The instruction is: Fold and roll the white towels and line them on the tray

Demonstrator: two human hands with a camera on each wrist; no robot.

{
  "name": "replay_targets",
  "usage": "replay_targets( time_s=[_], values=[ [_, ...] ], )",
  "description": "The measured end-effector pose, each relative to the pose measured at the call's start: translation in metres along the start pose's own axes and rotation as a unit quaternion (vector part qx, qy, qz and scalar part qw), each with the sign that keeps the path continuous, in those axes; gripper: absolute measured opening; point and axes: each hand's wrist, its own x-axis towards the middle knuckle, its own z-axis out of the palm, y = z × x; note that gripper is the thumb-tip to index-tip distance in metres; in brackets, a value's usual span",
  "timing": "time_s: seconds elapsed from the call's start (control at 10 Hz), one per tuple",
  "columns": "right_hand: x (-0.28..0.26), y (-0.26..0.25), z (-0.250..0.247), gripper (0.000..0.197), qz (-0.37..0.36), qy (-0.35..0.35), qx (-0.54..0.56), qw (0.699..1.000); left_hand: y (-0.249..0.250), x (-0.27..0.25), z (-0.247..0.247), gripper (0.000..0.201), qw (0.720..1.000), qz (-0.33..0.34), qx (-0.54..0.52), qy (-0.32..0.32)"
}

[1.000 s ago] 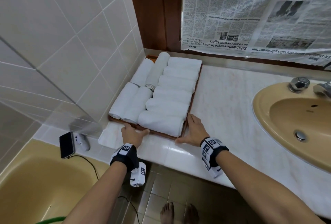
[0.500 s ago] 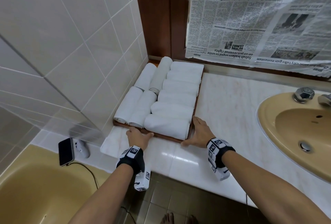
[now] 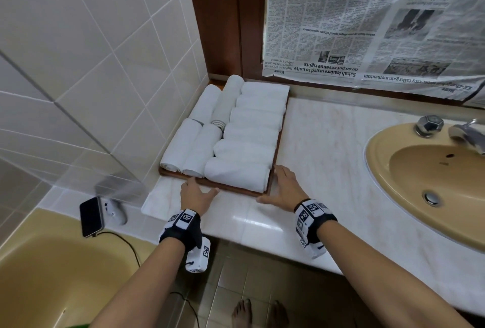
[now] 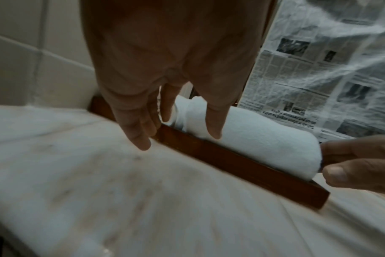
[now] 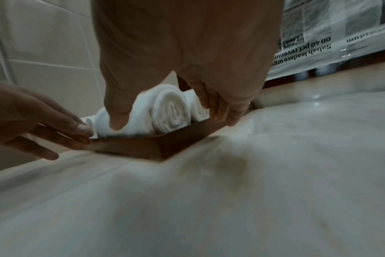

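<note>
A: Fingers (image 4: pixel 141 137) of the left hand (image 3: pixel 197 195) lie straight against the tray's near rim, holding nothing; the right hand (image 3: pixel 282 186) is flat and straight too, fingers along the tray's right side, thumb at its near corner.

B: And the tray (image 3: pixel 231 189)?

A: Dark wood, shallow, rectangular, on the pale marble counter (image 3: pixel 328 149), its far left corner tucked into the tiled wall (image 3: pixel 91 65). It is packed with towels (image 3: pixel 249 149): soft white terry rolls, touching, spiral ends showing.

B: Around the tray?

A: A sink (image 3: pixel 433 178) well to its right, newspaper (image 3: pixel 367 20) above and behind, a phone (image 3: pixel 91 216) near its left front.
</note>
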Motion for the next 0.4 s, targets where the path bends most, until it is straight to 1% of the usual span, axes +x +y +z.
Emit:
replay_targets(
  time_s=[0.1, 0.2, 0.3, 0.4],
  values=[
    [-0.015, -0.001, -0.005, 0.113, -0.006, 0.011, -0.022, 1.0, 0.002, -0.011, -0.002, 0.072, 0.999, 0.045, 0.027, -0.008],
    [-0.033, -0.007, -0.019, 0.108, -0.017, 0.031, -0.006, 0.999, 0.01, -0.025, -0.006, 0.069, 0.996, 0.076, 0.035, -0.006],
    [-0.052, -0.02, -0.04, 0.093, -0.042, 0.073, 0.051, 0.995, 0.015, -0.042, -0.011, 0.064, 0.992, 0.127, 0.002, 0.0],
    [-0.073, -0.036, -0.07, 0.052, -0.096, 0.145, 0.185, 0.967, 0.008, -0.065, -0.012, 0.055, 0.984, 0.166, -0.058, -0.018]
  ],
)
